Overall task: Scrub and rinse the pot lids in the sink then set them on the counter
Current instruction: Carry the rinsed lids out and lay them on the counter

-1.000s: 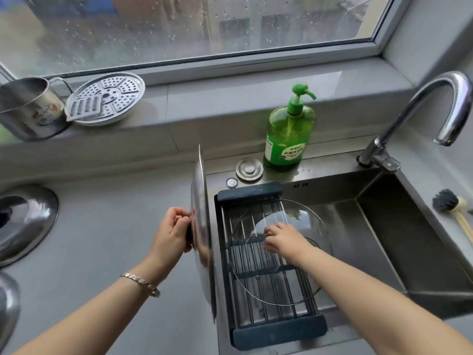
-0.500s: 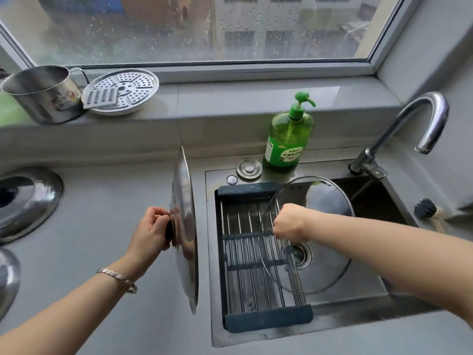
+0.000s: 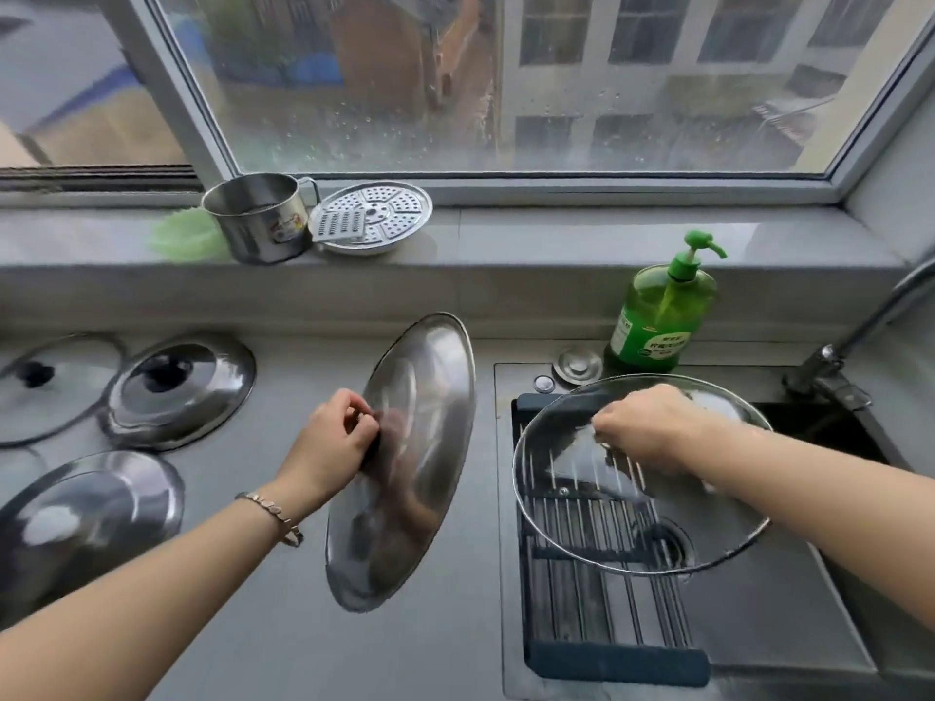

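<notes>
My left hand (image 3: pixel 331 440) grips the dark knob of a large steel lid (image 3: pixel 420 447), holding it tilted over the grey counter (image 3: pixel 283 629) just left of the sink (image 3: pixel 789 614). My right hand (image 3: pixel 652 430) holds a glass lid (image 3: pixel 597 513) by its knob, lifted and tilted above the dark drying rack (image 3: pixel 597 619) that spans the sink. Three other lids lie flat on the counter at the left: a steel one (image 3: pixel 182 389), a glass one (image 3: pixel 48 389) and a steel one (image 3: pixel 86 528) nearer me.
A green soap bottle (image 3: pixel 657 316) stands behind the sink, the faucet (image 3: pixel 860 336) at the far right. On the window sill sit a steel mug (image 3: pixel 260 217), a perforated steamer plate (image 3: pixel 377 217) with a small grater, and something green (image 3: pixel 184 235).
The view has lifted and shifted left. My left hand carried the steel lid leftwards over the counter and tipped it flatter. My right hand keeps the glass lid raised over the rack.
</notes>
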{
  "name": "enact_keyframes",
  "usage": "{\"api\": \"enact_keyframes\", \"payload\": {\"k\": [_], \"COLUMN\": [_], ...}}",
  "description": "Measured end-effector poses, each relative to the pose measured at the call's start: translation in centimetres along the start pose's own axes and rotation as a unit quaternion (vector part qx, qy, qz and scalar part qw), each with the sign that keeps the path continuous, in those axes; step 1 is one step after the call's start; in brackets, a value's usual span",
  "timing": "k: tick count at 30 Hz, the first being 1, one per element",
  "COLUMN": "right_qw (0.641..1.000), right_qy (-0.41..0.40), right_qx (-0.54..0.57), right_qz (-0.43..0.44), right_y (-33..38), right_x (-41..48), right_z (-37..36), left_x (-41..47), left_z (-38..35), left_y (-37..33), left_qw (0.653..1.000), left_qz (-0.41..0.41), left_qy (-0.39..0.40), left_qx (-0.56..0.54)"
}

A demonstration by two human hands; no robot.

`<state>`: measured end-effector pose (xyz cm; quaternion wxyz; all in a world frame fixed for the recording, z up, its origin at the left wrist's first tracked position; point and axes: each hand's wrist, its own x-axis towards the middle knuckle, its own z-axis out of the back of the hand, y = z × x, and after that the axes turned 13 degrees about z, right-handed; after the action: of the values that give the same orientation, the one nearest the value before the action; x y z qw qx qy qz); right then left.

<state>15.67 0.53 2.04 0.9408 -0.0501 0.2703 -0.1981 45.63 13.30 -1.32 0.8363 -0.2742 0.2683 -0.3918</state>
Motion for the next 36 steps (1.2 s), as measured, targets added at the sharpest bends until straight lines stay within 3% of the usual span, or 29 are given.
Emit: {"api": "enact_keyframes", "payload": {"k": [5,11,16,23,30,36], "right_qw": [0.987,0.961,0.953,0.952,0.933,0.909], "right_qy": [-0.125,-0.165,-0.148,-0.109,-0.108,-0.096], "right_qx": [0.092,0.201,0.238,0.257,0.303,0.355], "right_qz": [-0.045,-0.097,-0.115,-0.128,-0.161,-0.194], "right_y": [3.8,9.9,16.6,25.2,29.8,31.5], "right_x": [4.7,13.9,22.3,31.8,36.4,37.8], "right_z": [2.4,6.8,11.1,16.8,18.9,19.0], "left_x": [2.8,7.4,12.7,18.6,21.0,22.0], "left_z": [8.0,18.1,24.2,27.8,28.6,29.2], "left_y": [5.4,14.3,21.8,30.5,33.5,34.1], "left_qw": [0.979,0.914,0.901,0.918,0.923,0.924], "left_qz": [0.003,0.031,0.052,0.064,0.027,0.047], "left_qy": [-0.058,-0.088,-0.062,0.016,0.019,0.024], "left_qx": [0.196,0.396,0.426,0.391,0.384,0.38]}}
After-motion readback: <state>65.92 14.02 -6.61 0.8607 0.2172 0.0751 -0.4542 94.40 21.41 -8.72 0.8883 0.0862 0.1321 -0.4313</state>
